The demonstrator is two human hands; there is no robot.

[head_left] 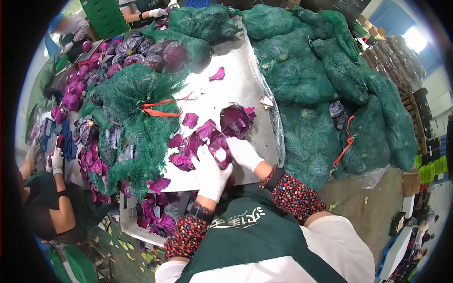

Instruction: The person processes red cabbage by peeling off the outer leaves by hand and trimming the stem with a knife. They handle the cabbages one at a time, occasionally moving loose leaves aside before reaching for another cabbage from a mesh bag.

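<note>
My left hand (210, 173), in a white glove, is closed round a red cabbage (220, 150) whose pale cut stem end faces up. Close by on its right, my right hand (243, 153), also gloved, has its fingers curled round a knife (220, 131), of which only a thin bit of blade shows. Another red cabbage (236, 121) with loosened outer leaves lies just beyond both hands. Loose purple leaves (181, 161) are scattered to the left of my left hand on the pale metal table (252, 92).
Green net sacks of cabbages (297, 70) are heaped on the right; another net sack (137, 99) with a red tie lies left. Below the table edge stands a white crate (130, 219) holding purple leaves. Co-workers' gloved hands (57, 160) are at the left and far side.
</note>
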